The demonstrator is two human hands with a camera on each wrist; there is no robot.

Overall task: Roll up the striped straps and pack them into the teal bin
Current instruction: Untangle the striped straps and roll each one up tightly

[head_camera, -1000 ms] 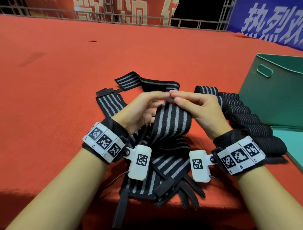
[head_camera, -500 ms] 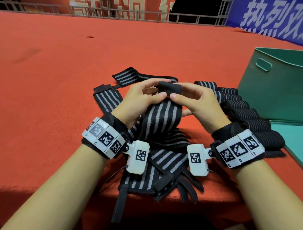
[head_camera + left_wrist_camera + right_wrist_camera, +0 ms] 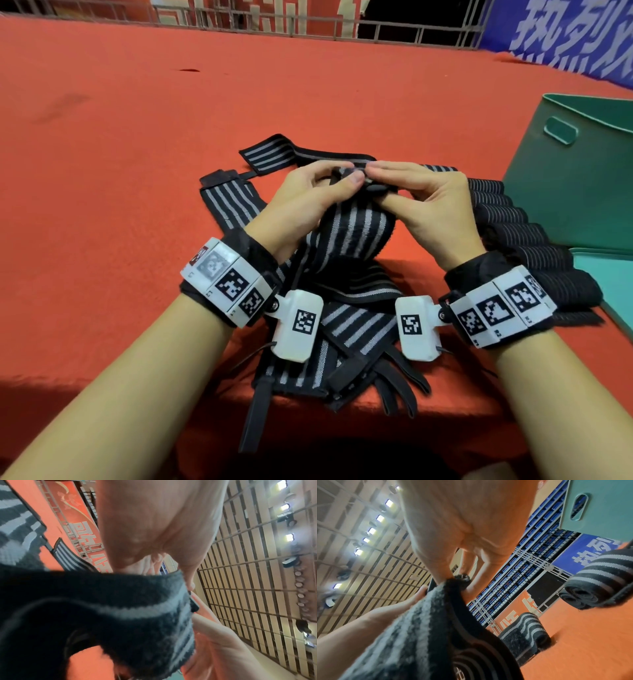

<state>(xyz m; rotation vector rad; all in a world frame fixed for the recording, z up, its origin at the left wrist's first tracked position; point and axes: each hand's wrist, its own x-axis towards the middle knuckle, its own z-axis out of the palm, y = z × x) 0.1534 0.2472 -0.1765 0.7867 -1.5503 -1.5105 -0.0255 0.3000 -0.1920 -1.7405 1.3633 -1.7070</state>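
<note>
Both hands hold one black strap with grey stripes (image 3: 352, 229) above the red table, its lower part hanging down onto a pile of loose straps (image 3: 329, 329). My left hand (image 3: 308, 198) and right hand (image 3: 421, 202) pinch the strap's top end, which is curled into a small tight roll (image 3: 370, 183) between thumbs and fingertips. The same strap shows close up in the left wrist view (image 3: 130, 615) and in the right wrist view (image 3: 423, 622). A row of rolled straps (image 3: 513, 233) lies to the right. The teal bin (image 3: 582, 192) stands at the far right.
A flat teal lid or panel (image 3: 613, 284) lies in front of the bin. More loose straps (image 3: 274, 154) spread behind the hands. The red table (image 3: 137, 154) reaches far back to a metal railing; its front edge runs just below the pile.
The strap's top end, held flat a second ago, has been folded over and curled into a small roll. Both hands have stayed together at the strap's top.
</note>
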